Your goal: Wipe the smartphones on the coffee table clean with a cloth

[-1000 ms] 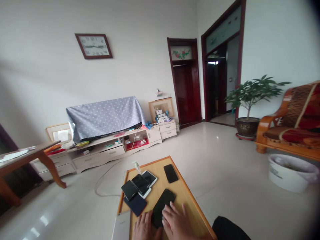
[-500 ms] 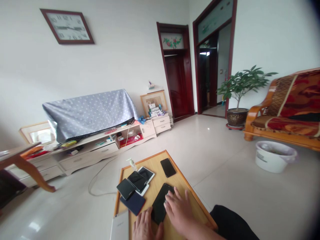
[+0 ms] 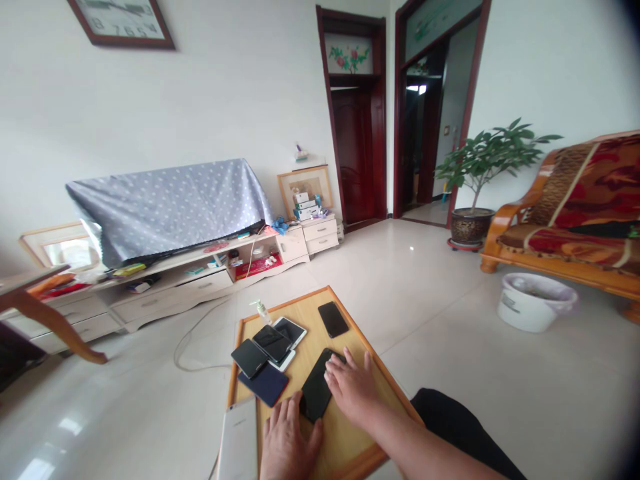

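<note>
On my feed, the right hand [image 3: 351,390] lies open over the upper end of a large black smartphone [image 3: 314,387], its fingers splayed rather than clenched, as if steadying the phone instead of lifting it. The left hand [image 3: 289,440] is open too, right at the phone's lower edge, though I can't tell whether it touches. Beside it, a pale slab, perhaps a white tablet [image 3: 239,443], is cut off by the bottom of the frame.

The orange-edged wooden surface [image 3: 376,357] carries the rest. A black phone [image 3: 249,358], a navy phone case [image 3: 263,385], and a second black phone [image 3: 273,343] overlapping a white phone [image 3: 289,331] are bunched to the left, apparently leaving room for the hands. A third black phone [image 3: 333,319] lies apart near the far edge, and a pump bottle [image 3: 262,311] stands at the far left corner. The dark screens don't show whether any phone is on. Farther off, a cable [image 3: 193,340] trails across the tiled floor [image 3: 380,267] toward a low cream cabinet [image 3: 173,290].
</note>
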Demonstrator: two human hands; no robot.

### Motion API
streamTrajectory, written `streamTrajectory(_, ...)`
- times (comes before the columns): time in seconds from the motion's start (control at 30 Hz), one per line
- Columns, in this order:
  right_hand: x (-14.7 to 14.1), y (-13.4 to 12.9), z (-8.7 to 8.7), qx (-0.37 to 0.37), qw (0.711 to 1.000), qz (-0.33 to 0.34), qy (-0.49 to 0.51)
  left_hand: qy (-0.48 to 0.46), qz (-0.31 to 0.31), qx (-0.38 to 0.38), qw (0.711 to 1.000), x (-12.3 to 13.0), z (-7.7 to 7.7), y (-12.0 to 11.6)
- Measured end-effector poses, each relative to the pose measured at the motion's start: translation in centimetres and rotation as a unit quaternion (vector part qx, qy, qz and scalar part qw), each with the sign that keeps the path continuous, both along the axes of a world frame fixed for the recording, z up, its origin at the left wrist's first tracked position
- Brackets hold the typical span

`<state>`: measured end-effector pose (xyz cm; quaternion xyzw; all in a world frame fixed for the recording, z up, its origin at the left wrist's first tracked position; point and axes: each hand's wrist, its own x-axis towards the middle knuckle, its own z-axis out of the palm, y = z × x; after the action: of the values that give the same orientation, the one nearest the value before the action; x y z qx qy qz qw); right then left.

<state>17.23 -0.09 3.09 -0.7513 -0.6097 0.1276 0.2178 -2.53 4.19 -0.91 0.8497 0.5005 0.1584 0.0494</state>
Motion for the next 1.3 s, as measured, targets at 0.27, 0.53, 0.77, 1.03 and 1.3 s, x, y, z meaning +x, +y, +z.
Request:
streamTrajectory(0.27,-4.1,-2.0,-0.2,0.029,0.99,0.132,0.025,-0.003,-0.002,-0.034,0.999,0.0,-0.1,0.2)
streamTrajectory(0.53,0.3,0.2,0.1,0.005,1.0,-0.002,0.004,0.006,0.005,-0.014,1.0,0.6,0.6,-0.2)
streamTrajectory(0.77,-3.7,-1.5,0.4,0.034,0.99,0.132,0.036,-0.007,0.0,-0.041,0.999,0.3,0.2,0.1)
streamTrajectory(1.03,-0.4,0.3,0.4,0.002,0.999,0.031,0.011,0.002,0.009,-0.042,0.999,0.6,0.7,-0.1)
streamTrajectory(1.3,-2.7,-0.3,0.3,0.029,0.995,0.095,0.024,-0.003,0.004,-0.022,1.0,0.4,0.1,0.2)
